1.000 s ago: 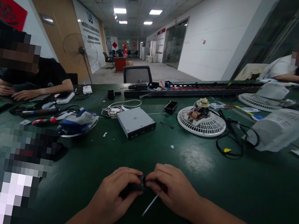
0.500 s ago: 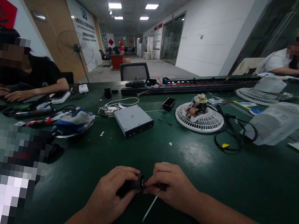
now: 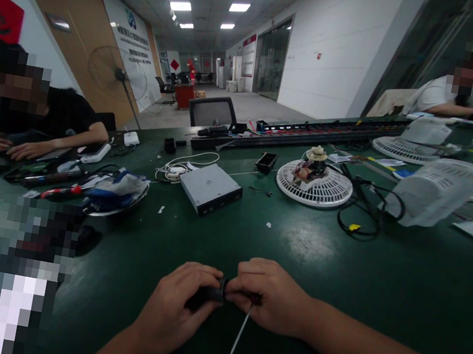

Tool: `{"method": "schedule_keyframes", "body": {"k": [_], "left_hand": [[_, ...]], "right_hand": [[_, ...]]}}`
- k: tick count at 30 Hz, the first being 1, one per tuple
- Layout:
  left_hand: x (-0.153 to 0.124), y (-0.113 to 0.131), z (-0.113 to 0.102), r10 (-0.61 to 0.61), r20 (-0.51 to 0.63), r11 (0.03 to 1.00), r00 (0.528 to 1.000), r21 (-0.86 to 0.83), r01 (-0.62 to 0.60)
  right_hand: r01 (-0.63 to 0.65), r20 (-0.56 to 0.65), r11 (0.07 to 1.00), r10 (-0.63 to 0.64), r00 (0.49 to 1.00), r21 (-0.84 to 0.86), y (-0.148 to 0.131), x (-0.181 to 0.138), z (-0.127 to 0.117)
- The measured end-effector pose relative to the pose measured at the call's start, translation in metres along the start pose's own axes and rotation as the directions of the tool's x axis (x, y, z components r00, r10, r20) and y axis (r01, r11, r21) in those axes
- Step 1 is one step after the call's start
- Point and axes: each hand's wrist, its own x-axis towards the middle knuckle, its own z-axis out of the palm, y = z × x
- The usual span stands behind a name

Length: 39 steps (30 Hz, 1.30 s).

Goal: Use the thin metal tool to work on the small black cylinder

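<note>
My left hand (image 3: 173, 312) and my right hand (image 3: 270, 296) meet low over the green table (image 3: 381, 288), both closed on a small black part (image 3: 209, 293) held between them. A thin metal shaft (image 3: 239, 335), like a screwdriver blade, sticks out downward from under my right hand's fingers. Most of the black part is hidden by my fingers, so its shape is unclear.
A grey disc drive (image 3: 211, 188) and white cables (image 3: 178, 170) lie ahead. A white fan grille with a motor (image 3: 314, 181), black cord (image 3: 360, 214) and white fan housing (image 3: 438, 191) sit to the right. Tools and a dish (image 3: 116, 195) lie left. Other people work at both sides.
The metal shaft has tilted a little steeper and reaches lower. My hands stay together on the black part; the view has shifted slightly.
</note>
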Motion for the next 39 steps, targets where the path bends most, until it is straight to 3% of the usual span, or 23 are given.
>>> {"method": "schedule_keyframes", "body": {"k": [6, 10, 16, 23, 27, 29, 31, 34, 39], "left_hand": [[-0.002, -0.002, 0.001, -0.067, -0.072, 0.998, 0.995, 0.012, 0.068], [-0.002, -0.002, 0.000, -0.116, -0.152, 0.993, 0.981, -0.008, 0.116], [-0.001, 0.001, 0.001, -0.123, -0.174, 0.992, 0.977, -0.028, 0.119], [-0.003, -0.002, 0.000, -0.119, -0.150, 0.993, 0.981, -0.006, 0.119], [-0.004, -0.005, 0.001, -0.152, -0.137, 0.988, 0.979, 0.014, 0.155], [-0.004, -0.006, 0.002, -0.178, -0.153, 0.982, 0.972, 0.044, 0.186], [-0.003, -0.007, 0.002, -0.210, -0.194, 0.971, 0.958, 0.071, 0.227], [-0.001, -0.007, 0.002, -0.282, -0.244, 0.948, 0.928, 0.077, 0.308], [0.001, -0.007, -0.001, -0.383, -0.284, 0.913, 0.879, 0.025, 0.406]], "right_hand": [[0.060, 0.065, 0.998, -0.059, 0.996, -0.025, -0.003, -0.002, -0.001], [0.063, 0.040, 0.998, -0.062, 0.997, -0.020, -0.001, -0.003, 0.000], [0.068, -0.016, 0.995, -0.069, 0.997, -0.069, 0.001, -0.004, 0.001], [0.049, 0.197, 0.987, -0.018, 0.980, -0.152, -0.002, -0.003, -0.002], [0.057, 0.242, 0.969, 0.003, 0.970, -0.241, -0.005, -0.004, 0.000], [-0.014, 0.200, 0.975, 0.060, 0.978, -0.222, -0.005, -0.003, 0.000], [-0.169, 0.088, 0.973, 0.184, 0.979, -0.154, -0.005, -0.003, 0.000], [-0.376, -0.064, 0.926, 0.372, 0.926, -0.046, -0.005, -0.001, -0.005], [-0.353, -0.081, 0.935, 0.351, 0.933, -0.018, -0.005, 0.001, -0.011]]}}
